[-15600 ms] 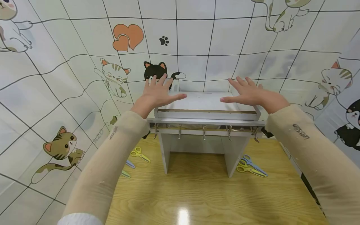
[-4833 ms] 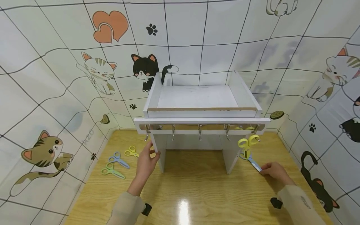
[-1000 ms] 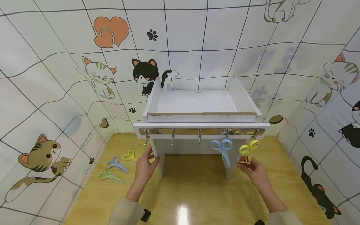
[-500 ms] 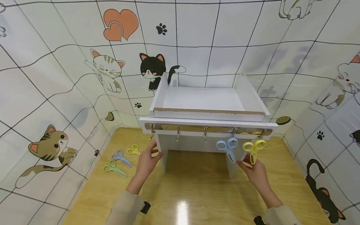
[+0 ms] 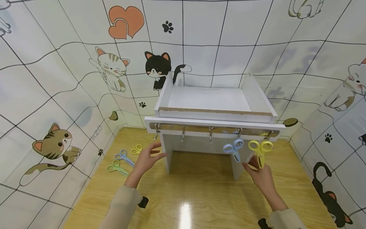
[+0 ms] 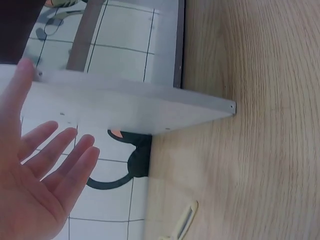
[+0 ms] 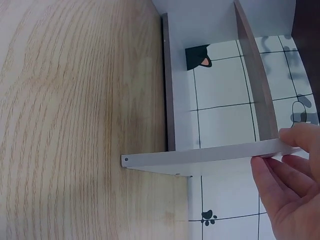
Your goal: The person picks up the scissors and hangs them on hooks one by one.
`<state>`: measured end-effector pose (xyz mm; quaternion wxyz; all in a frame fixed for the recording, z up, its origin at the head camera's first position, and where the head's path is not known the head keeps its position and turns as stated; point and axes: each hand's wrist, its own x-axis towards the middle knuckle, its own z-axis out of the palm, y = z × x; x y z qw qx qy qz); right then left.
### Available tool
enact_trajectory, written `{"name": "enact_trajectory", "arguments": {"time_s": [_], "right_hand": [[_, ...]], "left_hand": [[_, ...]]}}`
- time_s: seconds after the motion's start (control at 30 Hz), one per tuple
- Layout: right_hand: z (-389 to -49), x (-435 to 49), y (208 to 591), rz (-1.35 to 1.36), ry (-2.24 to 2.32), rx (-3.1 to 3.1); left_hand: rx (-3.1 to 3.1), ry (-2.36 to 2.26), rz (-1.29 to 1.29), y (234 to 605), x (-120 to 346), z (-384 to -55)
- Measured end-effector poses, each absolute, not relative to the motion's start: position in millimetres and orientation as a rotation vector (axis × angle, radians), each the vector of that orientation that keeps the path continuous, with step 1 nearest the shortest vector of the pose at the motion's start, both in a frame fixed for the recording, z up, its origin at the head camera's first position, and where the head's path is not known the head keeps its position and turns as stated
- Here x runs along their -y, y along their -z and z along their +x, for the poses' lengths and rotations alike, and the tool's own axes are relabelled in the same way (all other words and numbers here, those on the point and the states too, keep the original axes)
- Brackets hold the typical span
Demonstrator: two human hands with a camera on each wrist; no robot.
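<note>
A white shelf [image 5: 214, 114] stands on the table with a row of metal hooks along its front rail. Blue scissors [image 5: 233, 149] hang from one hook, and yellow scissors [image 5: 260, 149] hang from the rightmost one. My right hand [image 5: 261, 176] pinches the front edge of the shelf's right side panel [image 7: 200, 159] between thumb and fingers. Beside the left side panel [image 6: 125, 102], my left hand [image 5: 146, 159] has its fingers loosely spread, the thumb at the panel's front edge. More scissors lie left of it: a yellow pair [image 5: 136, 149], a blue pair [image 5: 125, 157] and a green pair [image 5: 117, 167].
The wooden table [image 5: 200, 194] runs under and in front of the shelf. A cloth backdrop [image 5: 211, 60] with cat drawings and grid lines closes in the back and both sides. Dark wrist cameras [image 5: 143, 202] sit at the cuffs.
Since the first frame, the yellow and blue scissors moved from the right table onto hooks. Within the last half second my left hand loosened from the left panel; my right hand kept its hold.
</note>
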<state>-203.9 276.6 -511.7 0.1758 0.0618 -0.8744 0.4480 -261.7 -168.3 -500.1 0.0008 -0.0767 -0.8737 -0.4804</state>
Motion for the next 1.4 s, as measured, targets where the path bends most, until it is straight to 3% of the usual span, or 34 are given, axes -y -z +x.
{"name": "enact_trajectory", "arguments": {"time_s": [0.27,0.73,1.0,1.4], "right_hand": [[-204,-277,510,0.164,-1.26,2.454],[-204,-281,510,0.175,-1.277,2.459],[-206,-278,512,0.15,-1.293,2.45],[-204,-276,513,0.124,-1.296,2.486]], "left_hand": [[2.804,1.486,-0.246,516,183,-277],[3.014,1.227,0.351,544,220,-297],[3.044,1.164,0.542,559,229,-305],[3.106,1.025,0.508,570,222,-313]]}}
